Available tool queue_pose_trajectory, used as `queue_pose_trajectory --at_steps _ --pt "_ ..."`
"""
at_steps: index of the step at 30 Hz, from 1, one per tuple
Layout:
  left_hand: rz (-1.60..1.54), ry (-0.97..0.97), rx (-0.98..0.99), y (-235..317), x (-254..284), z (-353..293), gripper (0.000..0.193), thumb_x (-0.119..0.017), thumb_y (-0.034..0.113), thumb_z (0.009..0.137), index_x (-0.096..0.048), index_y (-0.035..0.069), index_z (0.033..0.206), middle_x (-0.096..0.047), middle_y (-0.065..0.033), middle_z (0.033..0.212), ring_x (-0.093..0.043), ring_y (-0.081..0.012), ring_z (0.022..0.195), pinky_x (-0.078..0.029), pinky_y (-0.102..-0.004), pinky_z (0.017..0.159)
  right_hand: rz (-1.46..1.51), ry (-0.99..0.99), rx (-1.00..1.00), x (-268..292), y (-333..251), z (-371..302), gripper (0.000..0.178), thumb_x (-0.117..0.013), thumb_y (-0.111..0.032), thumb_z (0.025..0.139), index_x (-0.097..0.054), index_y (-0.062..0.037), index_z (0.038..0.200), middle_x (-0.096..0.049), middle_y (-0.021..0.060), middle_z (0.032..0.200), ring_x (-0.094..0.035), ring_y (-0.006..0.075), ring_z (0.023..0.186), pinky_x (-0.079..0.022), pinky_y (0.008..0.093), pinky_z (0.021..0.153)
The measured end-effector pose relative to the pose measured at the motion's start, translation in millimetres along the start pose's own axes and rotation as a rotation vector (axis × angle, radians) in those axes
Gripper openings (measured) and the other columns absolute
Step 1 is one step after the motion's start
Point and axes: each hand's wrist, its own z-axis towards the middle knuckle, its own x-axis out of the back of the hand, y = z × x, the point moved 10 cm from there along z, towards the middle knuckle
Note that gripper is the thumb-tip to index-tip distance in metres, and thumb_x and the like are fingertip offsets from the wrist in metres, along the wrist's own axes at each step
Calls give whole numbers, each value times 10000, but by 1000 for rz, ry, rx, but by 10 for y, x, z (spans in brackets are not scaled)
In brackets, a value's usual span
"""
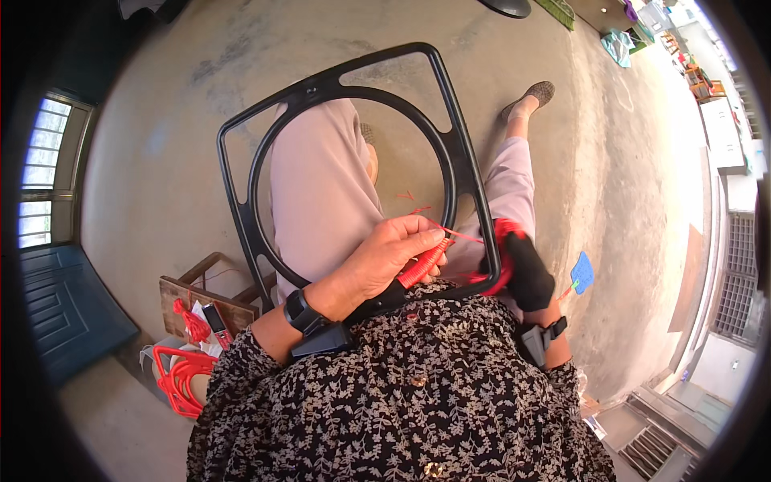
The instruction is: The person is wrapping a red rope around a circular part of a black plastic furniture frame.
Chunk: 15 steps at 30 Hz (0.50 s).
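Over lap [317,177]: black frame [451,173], long axis forward-left; left hand [385,255] pinching red cord [418,271]; right hand's [530,277] grip unclear.

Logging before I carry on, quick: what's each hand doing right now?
Left hand: closed, holding the black ring frame at its red-wrapped section.
Right hand: motion-blurred, grip cannot be told.

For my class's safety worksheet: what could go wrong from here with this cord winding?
If the left hand slips, the red cord coils might loosen. The red strand could snag on the black frame, whose outer bar lies between that hand and the gloved right hand.
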Motion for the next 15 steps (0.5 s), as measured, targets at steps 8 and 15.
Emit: queue_pose_trajectory --at_steps 8,15 --pt "-100 7 -5 48 95 5 184 -530 210 938 -531 26 944 -611 -97 775 -604 -146 620 -521 -257 550 -226 598 163 2083 -148 -429 249 -622 -273 848 -612 -44 946 -468 -1 617 -488 108 563 -410 251 551" --pt "-175 27 -10 127 24 -6 155 -539 200 929 -536 46 923 -616 -113 749 -599 -148 580 -508 -263 525 -214 717 108 2612 69 -555 263 -631 -282 838 -602 -61 979 -536 31 689 -542 149 604 -450 280 560"
